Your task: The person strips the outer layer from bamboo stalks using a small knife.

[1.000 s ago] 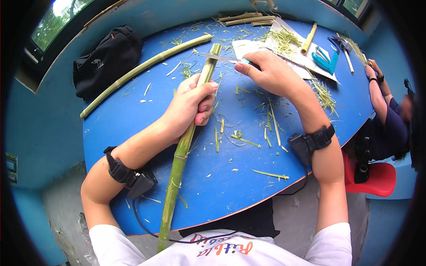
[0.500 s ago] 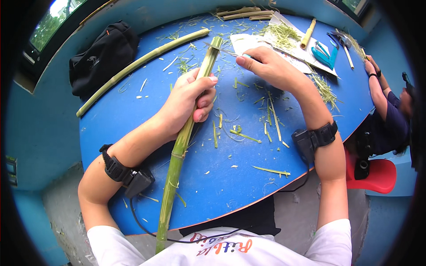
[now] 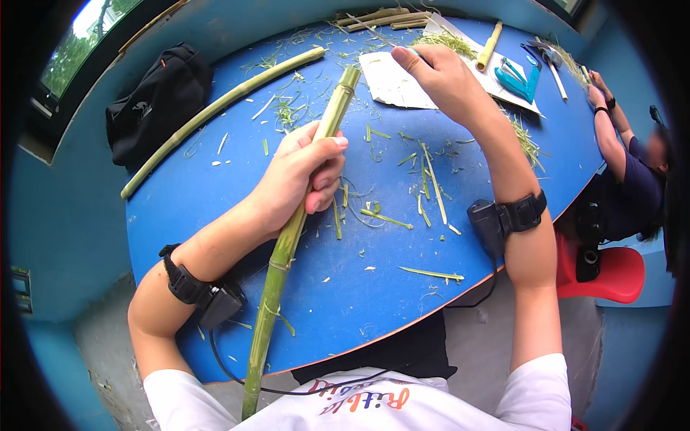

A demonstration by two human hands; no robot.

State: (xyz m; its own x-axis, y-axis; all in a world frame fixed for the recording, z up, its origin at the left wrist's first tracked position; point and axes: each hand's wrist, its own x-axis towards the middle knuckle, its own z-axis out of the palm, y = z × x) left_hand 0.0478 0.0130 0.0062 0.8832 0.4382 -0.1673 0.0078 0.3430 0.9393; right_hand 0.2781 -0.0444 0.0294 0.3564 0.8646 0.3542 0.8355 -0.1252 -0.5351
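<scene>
My left hand (image 3: 305,169) is wrapped round a green bamboo stalk (image 3: 275,287). The stalk slants from my lap, past the table's near edge, to a cut upper end with some skin scraped pale. In my right hand (image 3: 442,75) is a knife (image 3: 371,30), its thin blade pointing up and left, apart from the stalk. Only a bit of its blue handle shows between the fingers. A second, longer bamboo stalk (image 3: 223,118), mostly peeled, lies on the table beyond my left hand.
Green shavings (image 3: 428,179) are strewn over the blue table (image 3: 374,309). White paper (image 3: 392,79), a teal tool (image 3: 519,80), a short bamboo piece (image 3: 489,47) and split strips (image 3: 374,18) lie at the far side. A black bag (image 3: 159,104) sits far left. Another person (image 3: 632,172) works at right, near a red chair (image 3: 611,273).
My right hand has risen away from the stalk's top, taking the knife blade off it. The left hand keeps its grip, and the stalk's upper end sits slightly lower.
</scene>
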